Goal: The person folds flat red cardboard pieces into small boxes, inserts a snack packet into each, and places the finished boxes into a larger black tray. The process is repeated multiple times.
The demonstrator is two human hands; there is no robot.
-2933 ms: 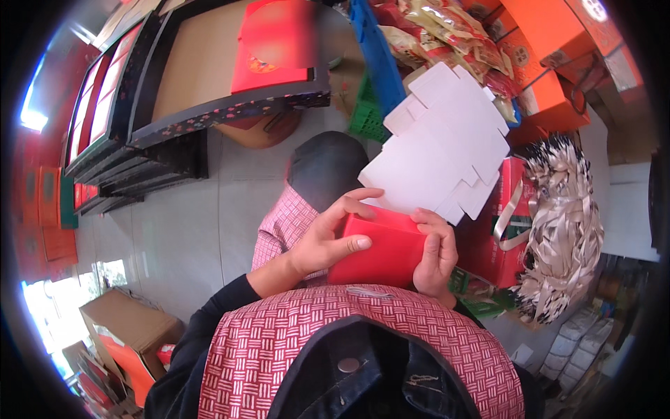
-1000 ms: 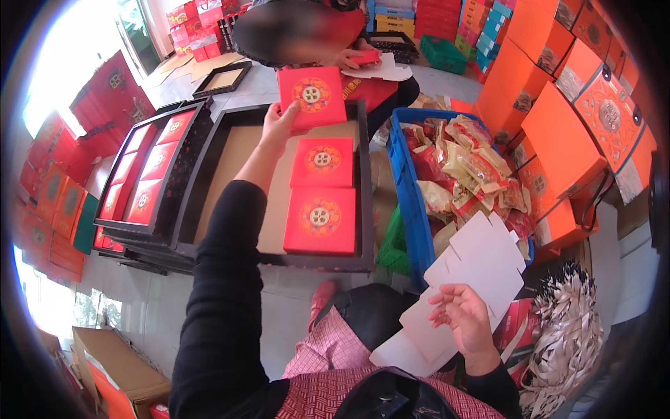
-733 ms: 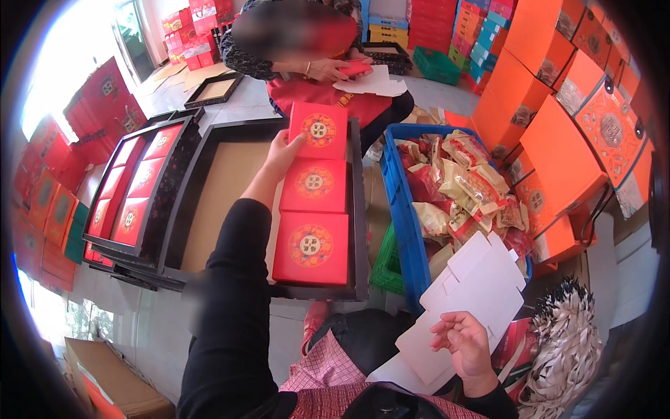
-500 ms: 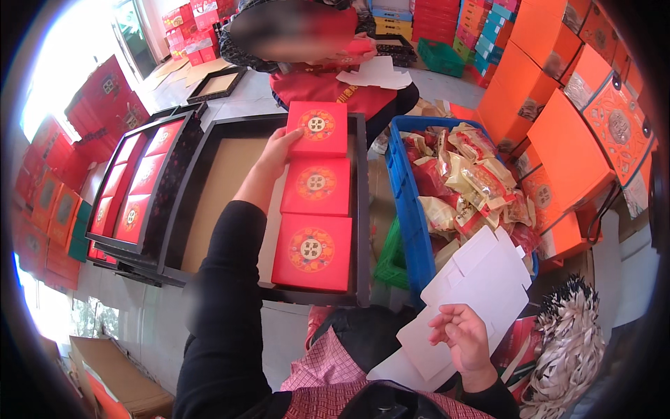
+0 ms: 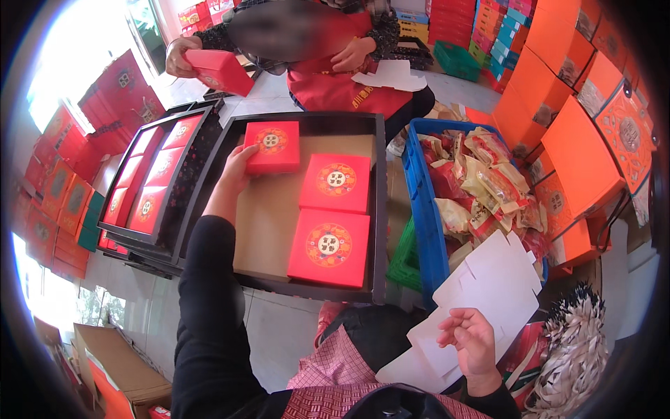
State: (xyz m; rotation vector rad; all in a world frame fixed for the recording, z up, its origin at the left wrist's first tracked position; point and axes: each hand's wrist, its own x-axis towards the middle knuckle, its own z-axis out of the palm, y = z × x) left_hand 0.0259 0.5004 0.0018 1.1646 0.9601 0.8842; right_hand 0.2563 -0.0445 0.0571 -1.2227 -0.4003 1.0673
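Observation:
My left hand (image 5: 239, 167) grips the left edge of a red square box (image 5: 283, 159) with a round printed emblem, at the far side of a black-rimmed tray (image 5: 379, 209). Along the tray's right side two similar boxes sit in line, a farther red box (image 5: 324, 197) and a nearer red box (image 5: 307, 260). Bare brown board shows in the rest of the tray. Over a flat white cardboard blank (image 5: 492, 283) on my right hovers my right hand (image 5: 471, 342). Its fingers are loosely bent and apart, with nothing visible in them.
Right of the tray stands a blue crate (image 5: 419, 202) full of wrapped packets, beside a green crate (image 5: 405, 258). Stacked trays of red boxes (image 5: 164, 167) are at left. Across from me a co-worker's hand (image 5: 183, 57) holds another red box (image 5: 220, 70). Orange boxes (image 5: 583, 153) pile up at right.
My left hand has moved its red box leftward, away from the column at the tray's right side. The co-worker has swung a red box out to the left. My right hand has barely moved.

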